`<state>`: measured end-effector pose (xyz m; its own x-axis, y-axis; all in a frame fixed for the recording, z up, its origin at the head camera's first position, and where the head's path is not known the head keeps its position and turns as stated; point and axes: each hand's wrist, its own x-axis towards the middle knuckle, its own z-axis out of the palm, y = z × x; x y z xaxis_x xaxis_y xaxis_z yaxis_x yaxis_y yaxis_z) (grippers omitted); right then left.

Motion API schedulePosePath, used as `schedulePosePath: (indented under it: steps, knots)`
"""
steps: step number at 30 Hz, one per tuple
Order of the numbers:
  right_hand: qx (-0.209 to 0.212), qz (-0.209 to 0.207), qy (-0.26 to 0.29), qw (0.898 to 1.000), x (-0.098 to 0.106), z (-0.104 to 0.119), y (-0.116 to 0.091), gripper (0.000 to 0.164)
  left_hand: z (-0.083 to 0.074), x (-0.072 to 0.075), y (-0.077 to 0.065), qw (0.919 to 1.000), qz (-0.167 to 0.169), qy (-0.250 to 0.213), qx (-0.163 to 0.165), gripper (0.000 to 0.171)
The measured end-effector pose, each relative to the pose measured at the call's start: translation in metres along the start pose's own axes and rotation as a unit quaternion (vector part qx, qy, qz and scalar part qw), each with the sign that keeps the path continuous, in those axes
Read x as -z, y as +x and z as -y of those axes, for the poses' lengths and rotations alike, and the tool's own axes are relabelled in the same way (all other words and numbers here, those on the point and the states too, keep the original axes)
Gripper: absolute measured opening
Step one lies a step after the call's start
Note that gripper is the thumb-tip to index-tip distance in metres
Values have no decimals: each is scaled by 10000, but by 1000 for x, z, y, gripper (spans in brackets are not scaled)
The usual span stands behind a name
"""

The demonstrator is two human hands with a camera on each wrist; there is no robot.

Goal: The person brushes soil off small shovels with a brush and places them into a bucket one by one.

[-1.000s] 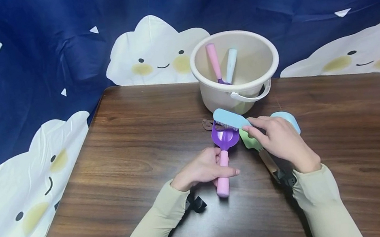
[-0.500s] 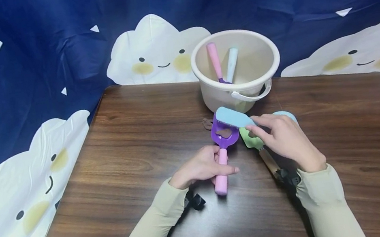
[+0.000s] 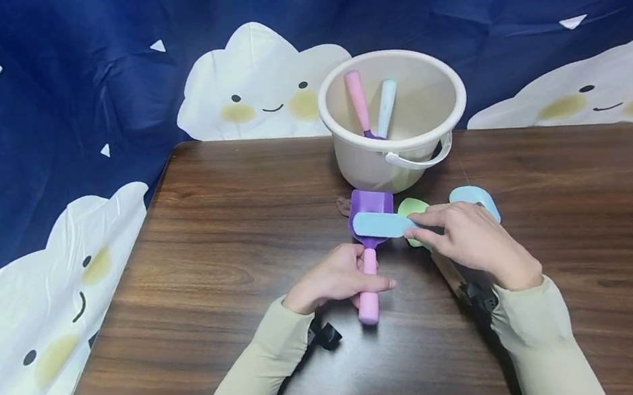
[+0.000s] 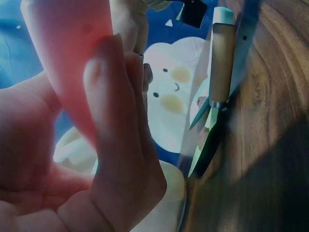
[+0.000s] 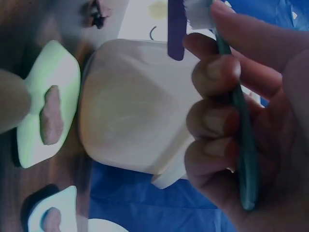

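My left hand (image 3: 337, 276) grips the pink handle of a small purple shovel (image 3: 371, 200) and holds it above the table. In the left wrist view that handle (image 4: 72, 53) lies between thumb and fingers. My right hand (image 3: 477, 242) pinches a light blue brush (image 3: 380, 224) laid across the shovel's blade. Its pale bristles (image 5: 199, 13) show near the purple blade in the right wrist view. Whatever lies under the brush is hidden. Right of the shovel, a green spatula-like tool (image 5: 72, 72) with a wooden handle (image 4: 222, 63) carries a brown lump (image 5: 51, 116).
Just beyond the shovel stands a white bucket (image 3: 373, 165) holding a pink-handled tool (image 3: 358, 99) and a light blue handle (image 3: 386, 107). A light blue blade (image 3: 466, 194) with a brown lump lies right of the green one. Brown bits (image 3: 344, 206) lie left of the shovel.
The brush has swept toward me over the shovel's blade and now covers the spot where a brown piece showed. My right hand moved with it; the left stayed nearly still.
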<state>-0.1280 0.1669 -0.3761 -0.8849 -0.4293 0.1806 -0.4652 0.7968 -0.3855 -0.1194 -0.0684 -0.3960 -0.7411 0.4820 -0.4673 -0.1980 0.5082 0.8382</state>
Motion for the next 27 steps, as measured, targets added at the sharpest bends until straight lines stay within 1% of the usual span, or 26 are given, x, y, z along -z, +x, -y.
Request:
schedulePosePath:
  steps: [3,6,9,14,16,19,22,24,27]
  knots:
    - [78,-290,-75,9995,-5,-3,2,29,1,-1,1,10000,4,-68,20,38]
    - [148,-648,-196,9976,-8,-6,3,18,2,-2,1,9999,82,-87,8,36]
    - [133,-915,-236,9954,-8,-9,4,14,2,-3,1,9999,135,-31,-9,34]
    - [97,-1174,-147,9929,-6,-9,4,15,2,-4,1,9999,130,21,-36,35]
    - [136,-1199,-98,9926,-4,-8,3,15,2,-3,1,9999,148,14,-45,35]
    - [261,-985,31,9948,-1,-6,1,19,2,-2,1,9998,194,-48,-35,35]
    - [298,-422,241,9984,4,-2,-1,25,2,-1,0,9999,153,-46,16,36]
    - [253,-20,334,9991,5,0,-2,28,2,0,0,9999,96,1,51,37]
    - [28,349,336,9988,4,1,-2,28,2,1,0,9999,37,126,61,38]
